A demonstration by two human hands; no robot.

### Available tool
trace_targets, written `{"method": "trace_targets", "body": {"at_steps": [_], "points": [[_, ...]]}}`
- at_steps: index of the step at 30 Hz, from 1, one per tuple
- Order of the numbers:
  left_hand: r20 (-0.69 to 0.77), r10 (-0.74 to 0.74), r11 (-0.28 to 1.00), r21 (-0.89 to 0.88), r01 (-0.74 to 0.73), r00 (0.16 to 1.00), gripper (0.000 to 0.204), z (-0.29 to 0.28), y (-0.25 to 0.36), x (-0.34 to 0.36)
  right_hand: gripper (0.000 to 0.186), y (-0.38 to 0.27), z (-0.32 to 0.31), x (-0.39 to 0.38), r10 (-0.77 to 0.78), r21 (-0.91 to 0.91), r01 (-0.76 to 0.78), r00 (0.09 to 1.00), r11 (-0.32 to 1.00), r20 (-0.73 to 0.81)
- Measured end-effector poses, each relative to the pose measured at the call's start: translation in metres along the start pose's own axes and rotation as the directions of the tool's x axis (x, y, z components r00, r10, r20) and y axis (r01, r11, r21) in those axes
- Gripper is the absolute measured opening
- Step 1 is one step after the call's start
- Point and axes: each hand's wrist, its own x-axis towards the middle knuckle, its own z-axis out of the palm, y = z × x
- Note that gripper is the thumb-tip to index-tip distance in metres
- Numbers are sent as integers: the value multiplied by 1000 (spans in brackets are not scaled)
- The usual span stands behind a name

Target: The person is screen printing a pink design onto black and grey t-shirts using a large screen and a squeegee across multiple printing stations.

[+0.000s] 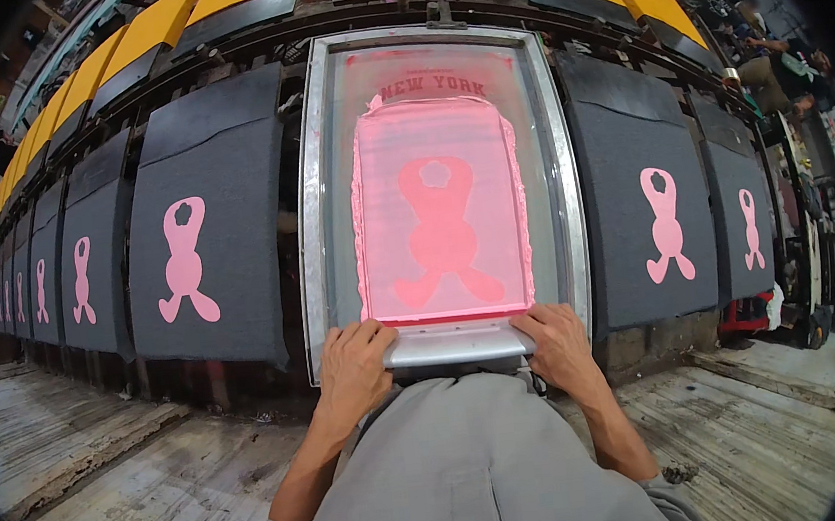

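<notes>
A silver-framed printing screen [559, 197] lies flat in the middle, with red lettering near its top, a rectangle of pink ink [481, 139] and a darker pink animal-like shape [436, 239] showing within it. A metal-handled squeegee [451, 344] with a red blade spans the screen's near end, at the lower edge of the ink. My left hand [352, 362] has its fingers curled over the squeegee's left end; my right hand [553, 343] grips its right end the same way. Both thumbs are mostly hidden.
Grey cloth-covered boards [231, 198] printed with pink shapes line both sides of the screen. Yellow-covered boards [136, 46] form a row behind a dark rail. People [787, 74] are at the upper right. A worn wooden floor [83, 443] lies below.
</notes>
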Motion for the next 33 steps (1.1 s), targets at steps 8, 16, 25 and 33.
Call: {"method": "trace_targets", "body": {"at_steps": [8, 16, 25, 33], "points": [[99, -13, 1000, -23, 15, 995, 33, -21, 2, 17, 36, 9, -23, 22, -15, 36, 12, 996, 999, 90], [-57, 87, 992, 101, -81, 995, 29, -68, -41, 140, 30, 46, -77, 142, -58, -35, 54, 992, 998, -114], [-273, 165, 979, 159, -125, 948, 29, -13, -104, 237, 31, 99, -32, 227, -114, -211, 51, 947, 976, -299], [-142, 11, 984, 175, 14, 990, 29, -50, -98, 263, 27, 113, -61, 270, -64, -134, 33, 970, 990, -236]]}}
